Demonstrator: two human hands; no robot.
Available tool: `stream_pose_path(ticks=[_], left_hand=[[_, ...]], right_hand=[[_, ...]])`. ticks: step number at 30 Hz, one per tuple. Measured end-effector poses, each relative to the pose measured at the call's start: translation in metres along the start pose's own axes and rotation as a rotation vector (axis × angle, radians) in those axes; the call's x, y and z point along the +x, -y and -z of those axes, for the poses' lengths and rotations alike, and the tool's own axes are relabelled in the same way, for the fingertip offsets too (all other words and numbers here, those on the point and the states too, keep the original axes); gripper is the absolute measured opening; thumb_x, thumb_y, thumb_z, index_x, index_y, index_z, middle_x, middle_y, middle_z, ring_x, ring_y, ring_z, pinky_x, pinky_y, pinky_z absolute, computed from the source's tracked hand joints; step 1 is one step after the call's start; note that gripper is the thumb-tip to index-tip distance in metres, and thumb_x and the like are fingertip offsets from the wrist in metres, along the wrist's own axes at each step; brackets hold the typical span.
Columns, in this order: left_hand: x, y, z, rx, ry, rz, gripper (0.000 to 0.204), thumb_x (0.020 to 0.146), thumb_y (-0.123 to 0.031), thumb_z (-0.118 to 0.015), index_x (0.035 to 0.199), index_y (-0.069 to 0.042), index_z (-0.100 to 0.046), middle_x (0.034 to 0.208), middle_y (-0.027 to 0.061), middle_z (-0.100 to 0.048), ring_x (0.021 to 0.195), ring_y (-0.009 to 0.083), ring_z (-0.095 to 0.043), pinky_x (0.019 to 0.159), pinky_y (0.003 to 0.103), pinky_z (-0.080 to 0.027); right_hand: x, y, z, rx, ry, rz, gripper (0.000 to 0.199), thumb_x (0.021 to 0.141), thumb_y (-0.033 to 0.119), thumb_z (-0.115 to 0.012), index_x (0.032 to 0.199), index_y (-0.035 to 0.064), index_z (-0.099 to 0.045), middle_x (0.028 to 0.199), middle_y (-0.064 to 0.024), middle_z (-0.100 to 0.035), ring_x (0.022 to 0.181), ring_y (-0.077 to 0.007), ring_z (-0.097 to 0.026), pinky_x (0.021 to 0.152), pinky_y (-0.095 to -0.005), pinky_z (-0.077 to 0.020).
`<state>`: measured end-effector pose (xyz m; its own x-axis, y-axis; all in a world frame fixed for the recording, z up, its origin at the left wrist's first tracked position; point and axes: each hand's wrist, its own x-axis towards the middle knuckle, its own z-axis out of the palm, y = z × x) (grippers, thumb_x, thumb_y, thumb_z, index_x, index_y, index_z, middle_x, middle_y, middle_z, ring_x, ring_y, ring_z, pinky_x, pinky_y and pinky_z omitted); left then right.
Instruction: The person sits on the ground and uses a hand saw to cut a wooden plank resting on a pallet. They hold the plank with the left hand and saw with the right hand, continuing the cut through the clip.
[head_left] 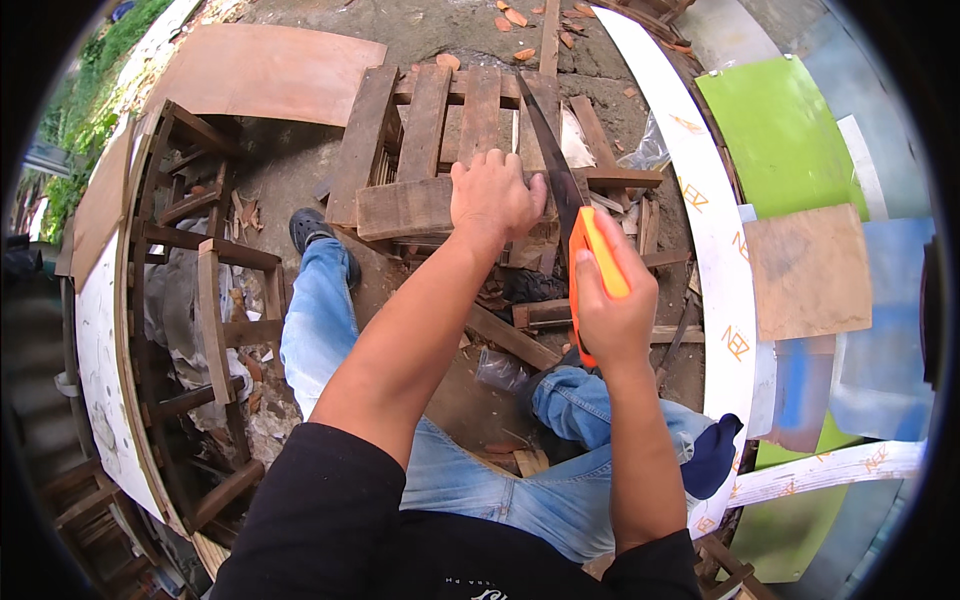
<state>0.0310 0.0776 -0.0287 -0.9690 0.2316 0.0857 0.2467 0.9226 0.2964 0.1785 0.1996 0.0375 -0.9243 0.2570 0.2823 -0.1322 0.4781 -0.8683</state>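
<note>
A weathered wooden plank [405, 208] lies crosswise on a low slatted wooden stand [430, 118]. My left hand [497, 196] grips the plank near its right part, fingers curled over the far edge and thumb toward the right. In my right hand [618, 312] is a handsaw [548, 138], its orange and yellow handle wrapped by my fingers. The dark blade points away from me and slants to the left, passing just right of my left hand, beside the plank's right portion. Whether its teeth touch the wood I cannot tell.
A wooden frame [215, 245] stands on the left near a brown sheet [270, 70]. Scrap wood [515, 338] and a clear plastic cup [500, 370] lie on the ground. Along the right runs a white printed board [722, 290], with green panels [785, 135] beyond it.
</note>
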Motion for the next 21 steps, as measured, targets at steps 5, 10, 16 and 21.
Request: stream_pose_path(ticks=[5, 10, 16, 21], left_hand=[[0.008, -0.003, 0.001, -0.016, -0.004, 0.064, 0.044, 0.099, -0.045, -0.051, 0.109, -0.006, -0.069, 0.114, 0.0144, -0.067, 0.115, 0.031, -0.062, 0.099, 0.049, -0.042], [0.003, -0.002, -0.001, -0.014, 0.035, 0.032, 0.044, 0.099, -0.045, -0.051, 0.109, -0.006, -0.069, 0.114, 0.0148, -0.067, 0.116, 0.0315, -0.062, 0.1, 0.049, -0.042], [-0.006, -0.006, 0.001, 0.003, 0.026, -0.037, 0.044, 0.098, -0.045, -0.051, 0.11, -0.007, -0.071, 0.115, 0.0117, -0.067, 0.115, 0.028, -0.062, 0.101, 0.047, -0.041], [0.001, -0.008, 0.004, -0.003, 0.051, 0.019, 0.045, 0.098, -0.046, -0.051, 0.11, -0.007, -0.07, 0.115, 0.0129, -0.067, 0.116, 0.0292, -0.062, 0.101, 0.049, -0.04]], right_hand=[[-0.089, 0.04, 0.06, -0.007, 0.037, -0.3, 0.046, 0.094, 0.001, -0.063, 0.139, -0.0098, -0.057, 0.133, -0.0238, -0.066, 0.119, -0.0283, -0.067, 0.104, -0.0359, -0.0497], [-0.115, 0.067, 0.091, 0.019, 0.077, -0.387, 0.044, 0.095, 0.001, -0.061, 0.137, -0.0131, -0.057, 0.133, -0.025, -0.066, 0.118, -0.0289, -0.068, 0.103, -0.0366, -0.0505], [0.003, 0.004, 0.013, 0.0, 0.023, -0.019, 0.042, 0.094, 0.003, -0.064, 0.136, -0.0056, -0.062, 0.13, -0.0229, -0.069, 0.121, -0.0275, -0.067, 0.105, -0.0339, -0.0496], [-0.022, -0.006, 0.006, -0.037, -0.013, -0.032, 0.045, 0.093, 0.003, -0.064, 0.137, -0.0071, -0.06, 0.13, -0.0236, -0.069, 0.121, -0.0267, -0.067, 0.103, -0.0341, -0.0504]])
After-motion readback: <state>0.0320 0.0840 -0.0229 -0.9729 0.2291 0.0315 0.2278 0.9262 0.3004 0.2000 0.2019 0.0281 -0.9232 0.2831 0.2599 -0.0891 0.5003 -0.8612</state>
